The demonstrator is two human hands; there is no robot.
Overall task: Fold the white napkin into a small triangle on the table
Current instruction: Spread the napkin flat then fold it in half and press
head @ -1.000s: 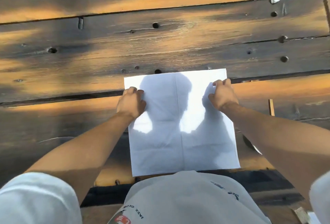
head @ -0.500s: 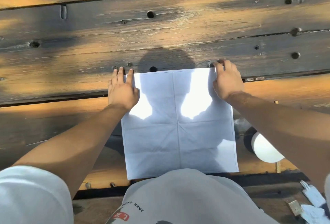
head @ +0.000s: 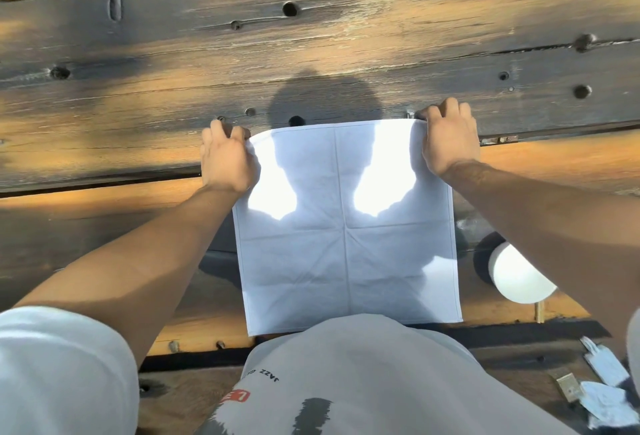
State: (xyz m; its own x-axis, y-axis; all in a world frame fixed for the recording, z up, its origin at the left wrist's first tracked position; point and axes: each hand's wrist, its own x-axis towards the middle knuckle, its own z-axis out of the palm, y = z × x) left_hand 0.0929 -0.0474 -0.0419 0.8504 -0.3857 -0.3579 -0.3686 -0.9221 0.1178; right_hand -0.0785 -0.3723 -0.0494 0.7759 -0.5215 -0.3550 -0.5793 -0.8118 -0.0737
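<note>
Hands pinch napkin corners; shirt reads "JAZZ".

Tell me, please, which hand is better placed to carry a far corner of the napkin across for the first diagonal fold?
Probably either: the left hand and right hand each pinch a far corner of the flat white napkin.

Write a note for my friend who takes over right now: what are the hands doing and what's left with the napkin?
Left hand: fingers curled, gripping the far left corner of the white napkin.
Right hand: fingers curled, gripping the far right corner.
Napkin: spread open as a full square on the wooden table, near edge by the person's body, old crease lines showing.
Done: napkin laid open.
Left: every fold; no triangle yet.
</note>
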